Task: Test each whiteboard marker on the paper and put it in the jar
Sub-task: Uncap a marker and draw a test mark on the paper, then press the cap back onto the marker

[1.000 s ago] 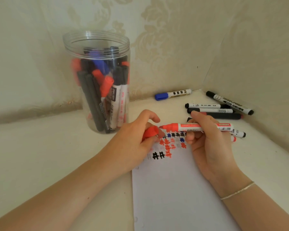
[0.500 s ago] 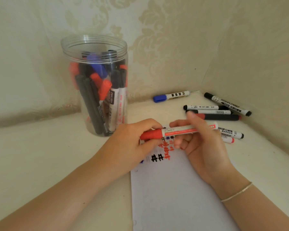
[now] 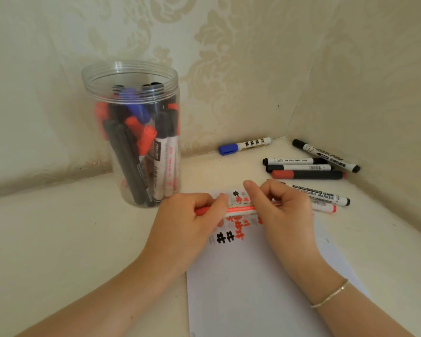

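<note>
Both hands meet at the centre of the frame over the top edge of the paper (image 3: 253, 288). Left hand (image 3: 190, 222) has its fingers curled round the red-capped end of a red marker (image 3: 241, 209); right hand (image 3: 284, 207) pinches the white barrel, forefinger lifted. That marker is a slim cylinder lying nearly level, its long axis running left to right across the frame, red cap pointing left, raised slightly toward the right.

The paper is a smooth white sheet with red and black test marks near its top. In the upper left stands a clear plastic jar (image 3: 131, 76), round, open-topped, with a ribbed rim, holding upright black, red and blue markers. On the matt cream tabletop (image 3: 58, 227) in the upper right lie loose markers: a blue-capped marker (image 3: 243, 145) by the wall, and black markers (image 3: 299, 164) lying near each other. A thin bracelet (image 3: 331, 294) circles the right wrist.
</note>
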Tool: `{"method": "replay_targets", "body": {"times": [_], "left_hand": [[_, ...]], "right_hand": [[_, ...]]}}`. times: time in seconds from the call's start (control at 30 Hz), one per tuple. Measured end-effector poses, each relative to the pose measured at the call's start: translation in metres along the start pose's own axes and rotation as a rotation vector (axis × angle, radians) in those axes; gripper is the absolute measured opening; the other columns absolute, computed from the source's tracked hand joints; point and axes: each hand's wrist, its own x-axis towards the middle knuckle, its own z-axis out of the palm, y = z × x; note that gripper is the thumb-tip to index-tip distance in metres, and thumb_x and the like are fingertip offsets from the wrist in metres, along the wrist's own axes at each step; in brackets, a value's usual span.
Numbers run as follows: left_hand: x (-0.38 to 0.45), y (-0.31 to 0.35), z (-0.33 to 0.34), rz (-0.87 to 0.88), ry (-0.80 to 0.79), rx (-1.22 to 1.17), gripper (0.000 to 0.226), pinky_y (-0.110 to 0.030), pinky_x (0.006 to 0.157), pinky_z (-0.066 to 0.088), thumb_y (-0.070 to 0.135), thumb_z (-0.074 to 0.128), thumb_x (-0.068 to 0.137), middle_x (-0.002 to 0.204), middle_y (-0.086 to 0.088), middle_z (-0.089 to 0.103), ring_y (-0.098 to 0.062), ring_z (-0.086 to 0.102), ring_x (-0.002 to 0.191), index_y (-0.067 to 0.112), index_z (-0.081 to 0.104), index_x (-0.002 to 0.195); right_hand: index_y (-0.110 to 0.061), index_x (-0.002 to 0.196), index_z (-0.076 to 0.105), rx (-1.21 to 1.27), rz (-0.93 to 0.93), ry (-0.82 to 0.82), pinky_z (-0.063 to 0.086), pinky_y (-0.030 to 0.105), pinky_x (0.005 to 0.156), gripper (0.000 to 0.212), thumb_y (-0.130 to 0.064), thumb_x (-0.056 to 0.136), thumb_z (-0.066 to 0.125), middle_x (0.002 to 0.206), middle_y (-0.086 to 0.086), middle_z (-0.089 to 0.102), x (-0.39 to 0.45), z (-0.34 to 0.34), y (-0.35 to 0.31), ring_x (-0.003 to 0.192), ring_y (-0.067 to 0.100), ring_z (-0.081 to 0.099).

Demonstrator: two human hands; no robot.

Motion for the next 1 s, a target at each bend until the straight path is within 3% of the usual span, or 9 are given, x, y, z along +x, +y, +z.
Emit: {"method": "replay_targets", "body": {"times": [0.1, 0.17, 0.23, 0.43, 0.6, 0.77, 0.83, 0.9, 1.0], "left_hand": [[0.000, -0.002, 0.002, -0.055, 0.034, -0.055, 0.028, -0.025, 0.060, 0.052, 0.038, 0.054, 0.090, 0.063, 0.012, 0.070, -0.013, 0.066, 0.059, 0.029, 0.074, 0.072], [0.000, -0.002, 0.003, -0.079, 0.040, -0.050, 0.028, -0.029, 0.063, 0.054, 0.037, 0.054, 0.091, 0.065, 0.012, 0.071, -0.016, 0.068, 0.062, 0.031, 0.073, 0.070], [0.000, -0.002, 0.003, -0.092, 0.053, -0.031, 0.032, -0.034, 0.064, 0.054, 0.037, 0.053, 0.090, 0.067, 0.009, 0.072, -0.018, 0.068, 0.064, 0.026, 0.073, 0.068], [-0.002, 0.001, 0.004, -0.100, 0.066, -0.039, 0.033, -0.037, 0.064, 0.054, 0.033, 0.054, 0.091, 0.068, 0.005, 0.072, -0.021, 0.069, 0.064, 0.019, 0.074, 0.070], [-0.002, 0.001, 0.003, -0.043, 0.056, -0.026, 0.032, -0.028, 0.060, 0.054, 0.033, 0.054, 0.093, 0.066, 0.008, 0.072, -0.013, 0.068, 0.062, 0.019, 0.075, 0.074], [-0.007, 0.014, 0.001, 0.157, 0.115, -0.015, 0.016, -0.014, 0.051, 0.048, 0.039, 0.055, 0.088, 0.064, 0.004, 0.065, 0.000, 0.065, 0.062, 0.023, 0.055, 0.088], [-0.008, 0.026, -0.005, 0.232, 0.179, -0.033, 0.021, -0.011, 0.055, 0.047, 0.039, 0.059, 0.083, 0.068, 0.007, 0.063, 0.003, 0.064, 0.067, 0.028, 0.045, 0.094], [-0.007, 0.048, -0.016, 0.381, 0.262, -0.049, 0.030, -0.014, 0.061, 0.051, 0.030, 0.066, 0.083, 0.082, 0.010, 0.068, 0.002, 0.066, 0.076, 0.033, 0.041, 0.098], [0.002, 0.091, -0.041, 0.589, 0.423, -0.166, 0.043, -0.031, 0.067, 0.056, 0.013, 0.072, 0.082, 0.090, 0.005, 0.069, -0.010, 0.070, 0.078, 0.034, 0.039, 0.103]], "right_hand": [[0.003, 0.060, 0.050, -0.007, -0.031, -0.011, 0.031, 0.020, 0.051, 0.041, -0.024, 0.086, 0.066, 0.052, 0.012, 0.043, -0.002, 0.001, 0.000, 0.050, 0.007, 0.034], [-0.002, 0.056, 0.049, -0.005, -0.040, -0.015, 0.030, 0.018, 0.049, 0.041, -0.023, 0.086, 0.066, 0.047, 0.002, 0.039, -0.003, 0.002, 0.000, 0.048, 0.005, 0.033], [-0.007, 0.053, 0.046, -0.013, -0.056, -0.017, 0.028, 0.016, 0.049, 0.042, -0.022, 0.087, 0.066, 0.046, -0.007, 0.037, -0.004, 0.002, 0.001, 0.046, 0.005, 0.031], [-0.007, 0.053, 0.043, -0.012, -0.072, -0.024, 0.028, 0.016, 0.049, 0.044, -0.022, 0.087, 0.065, 0.047, -0.005, 0.036, -0.004, 0.002, 0.000, 0.048, 0.005, 0.030], [-0.005, 0.054, 0.042, -0.015, -0.061, -0.028, 0.028, 0.015, 0.047, 0.044, -0.022, 0.089, 0.064, 0.046, -0.006, 0.035, -0.004, 0.001, -0.003, 0.046, 0.005, 0.030], [0.000, 0.059, 0.047, 0.029, 0.011, 0.053, 0.034, 0.018, 0.053, 0.042, -0.025, 0.089, 0.064, 0.049, -0.001, 0.041, 0.003, -0.002, -0.008, 0.050, 0.008, 0.036], [0.003, 0.063, 0.053, 0.116, 0.101, 0.064, 0.038, 0.024, 0.053, 0.041, -0.027, 0.088, 0.064, 0.051, 0.004, 0.045, 0.009, -0.003, -0.019, 0.049, 0.012, 0.039], [-0.003, 0.059, 0.051, 0.226, 0.176, 0.059, 0.034, 0.025, 0.046, 0.041, -0.027, 0.090, 0.063, 0.044, -0.002, 0.041, 0.019, -0.003, -0.041, 0.043, 0.012, 0.032], [-0.013, 0.058, 0.045, 0.475, 0.220, 0.026, 0.024, 0.021, 0.037, 0.039, -0.026, 0.093, 0.058, 0.044, -0.003, 0.037, 0.044, 0.008, -0.085, 0.034, 0.008, 0.026]]}}
